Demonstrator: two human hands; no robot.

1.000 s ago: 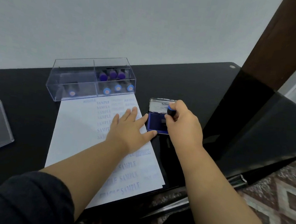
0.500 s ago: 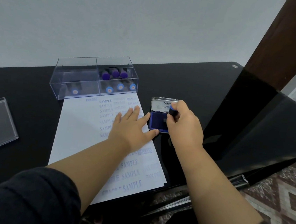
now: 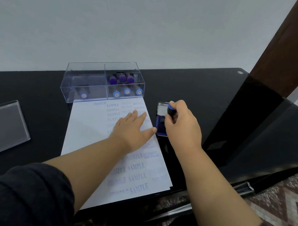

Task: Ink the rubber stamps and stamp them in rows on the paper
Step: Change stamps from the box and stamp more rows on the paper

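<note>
A white sheet of paper (image 3: 87, 132) lies on the black table, printed with rows of blue SAMPLE and FRAGILE marks. My left hand (image 3: 133, 129) rests flat on the paper with fingers spread, its thumb at the paper's right edge. Just right of the paper sits an open blue ink pad (image 3: 159, 127). My right hand (image 3: 181, 127) grips a rubber stamp (image 3: 171, 110) with a blue-topped black handle, held down over the pad. The stamp's face is hidden by my hand.
A clear plastic box (image 3: 85, 82) at the paper's far end holds several more stamps with blue and purple tops. Its clear lid (image 3: 1, 126) lies at the left. The table's front edge runs close to my arms; a patterned floor shows at the lower right.
My right hand has stayed over the ink pad, with the stamp handle now tilted up slightly more. My left hand stays flat on the paper. The view has shifted a little.
</note>
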